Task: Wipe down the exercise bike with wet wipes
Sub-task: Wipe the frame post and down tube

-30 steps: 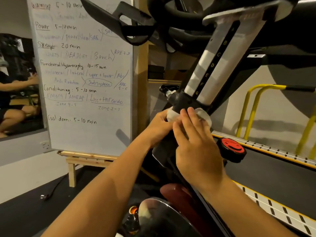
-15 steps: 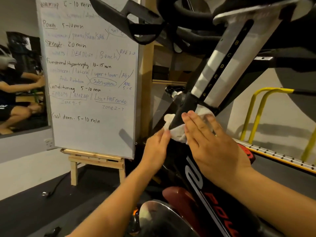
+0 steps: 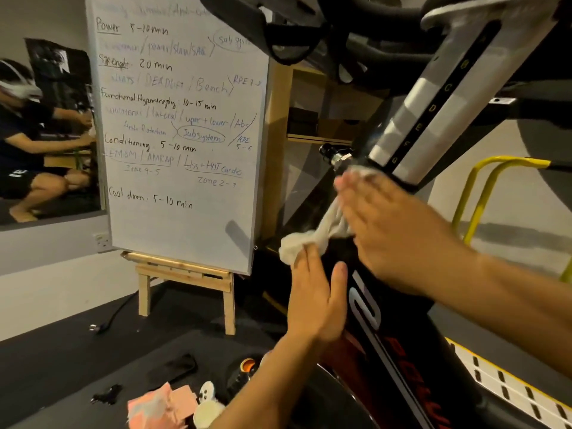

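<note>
The exercise bike's black frame (image 3: pixel 399 345) slants up through the middle of the view to a silver handlebar post (image 3: pixel 433 113) marked with letters. A white wet wipe (image 3: pixel 305 239) is wrapped around the frame just below that post. My right hand (image 3: pixel 399 233) lies flat with straight fingers on the wipe's upper part, blurred with motion. My left hand (image 3: pixel 315 295) presses the wipe's lower bunched end against the frame's left side, fingers straight. The bike's flywheel cover (image 3: pixel 334 394) shows at the bottom.
A whiteboard (image 3: pixel 185 134) on a wooden easel (image 3: pixel 185 280) stands close on the left. A mirror (image 3: pixel 46 134) behind it reflects a person. Yellow rails (image 3: pixel 489 193) and a treadmill edge (image 3: pixel 507 388) lie to the right. A pink packet (image 3: pixel 161 407) and small items sit on the dark floor.
Both hands have slid down the frame with the wipe. My left hand dropped further, and the wipe is now stretched out between the two hands.
</note>
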